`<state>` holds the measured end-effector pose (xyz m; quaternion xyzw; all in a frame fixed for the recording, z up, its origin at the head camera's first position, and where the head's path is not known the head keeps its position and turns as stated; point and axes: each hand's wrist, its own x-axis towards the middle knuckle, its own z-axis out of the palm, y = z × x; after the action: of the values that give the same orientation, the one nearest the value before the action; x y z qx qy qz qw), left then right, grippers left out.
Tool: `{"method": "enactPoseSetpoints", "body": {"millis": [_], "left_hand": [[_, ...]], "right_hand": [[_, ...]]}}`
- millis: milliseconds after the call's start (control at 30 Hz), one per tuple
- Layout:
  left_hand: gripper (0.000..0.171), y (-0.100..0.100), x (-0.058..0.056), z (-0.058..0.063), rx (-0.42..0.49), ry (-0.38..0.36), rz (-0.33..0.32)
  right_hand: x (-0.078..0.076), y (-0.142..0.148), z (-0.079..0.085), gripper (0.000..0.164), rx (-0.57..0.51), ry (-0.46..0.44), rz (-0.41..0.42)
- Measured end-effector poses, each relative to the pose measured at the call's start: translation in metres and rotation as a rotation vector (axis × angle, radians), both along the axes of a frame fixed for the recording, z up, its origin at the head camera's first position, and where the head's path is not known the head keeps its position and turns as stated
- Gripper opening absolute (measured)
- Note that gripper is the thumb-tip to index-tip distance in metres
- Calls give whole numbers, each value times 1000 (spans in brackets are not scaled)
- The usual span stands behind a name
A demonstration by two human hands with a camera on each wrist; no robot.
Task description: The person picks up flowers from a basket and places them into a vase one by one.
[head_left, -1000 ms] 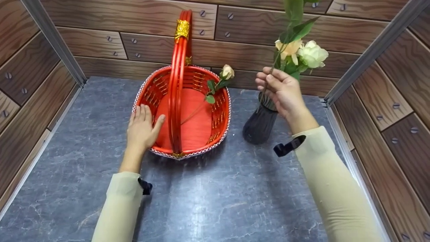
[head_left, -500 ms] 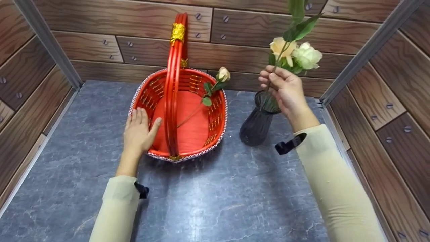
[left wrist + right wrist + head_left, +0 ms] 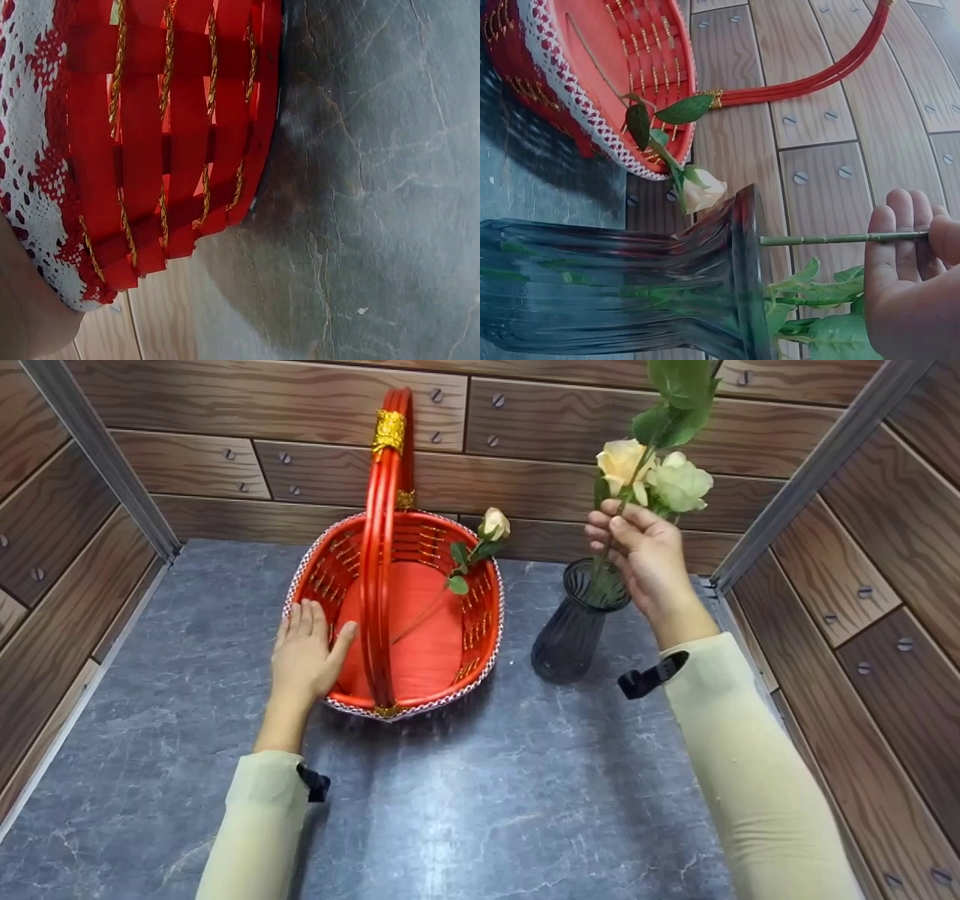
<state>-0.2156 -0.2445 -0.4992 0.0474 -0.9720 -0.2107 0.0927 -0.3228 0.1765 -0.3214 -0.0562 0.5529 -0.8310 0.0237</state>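
My right hand [image 3: 645, 551] pinches the thin green stem [image 3: 817, 240] of a flower between thumb and fingers, above the dark glass vase [image 3: 568, 649]. Large leaves [image 3: 682, 416] grow higher on this stem; its top lies beyond the head view. In the right wrist view the stem's lower end is right at the vase's rim. A peach rose [image 3: 622, 463] and a pale green-white rose [image 3: 679, 484] stand behind the hand, their stems in the vase. My left hand [image 3: 304, 656] rests with straight fingers on the left rim of the red basket [image 3: 420, 694].
Inside the basket leans a small cream rose [image 3: 493, 523], its bloom over the right rim. The basket's tall arched handle [image 3: 379, 555] crosses its middle. Wood-patterned walls [image 3: 555, 427] enclose the grey marbled table [image 3: 450, 810] at the back and sides.
The right hand has shifted a little to the right relative to the vase, carrying the leafy stem along. The left hand stays on the basket rim. The head view has moved slightly.
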Motion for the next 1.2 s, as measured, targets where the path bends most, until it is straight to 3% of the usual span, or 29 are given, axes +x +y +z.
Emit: {"method": "enactPoseSetpoints", "body": {"millis": [533, 900, 1200], "left_hand": [[92, 3, 0, -1, 8, -18, -9], [93, 1, -2, 1, 9, 14, 2], [94, -1, -1, -1, 8, -3, 4]], "right_hand": [[-2, 3, -22, 30, 115, -36, -21], [-5, 7, -29, 28, 165, -65, -12], [-6, 8, -33, 27, 220, -57, 0]]}}
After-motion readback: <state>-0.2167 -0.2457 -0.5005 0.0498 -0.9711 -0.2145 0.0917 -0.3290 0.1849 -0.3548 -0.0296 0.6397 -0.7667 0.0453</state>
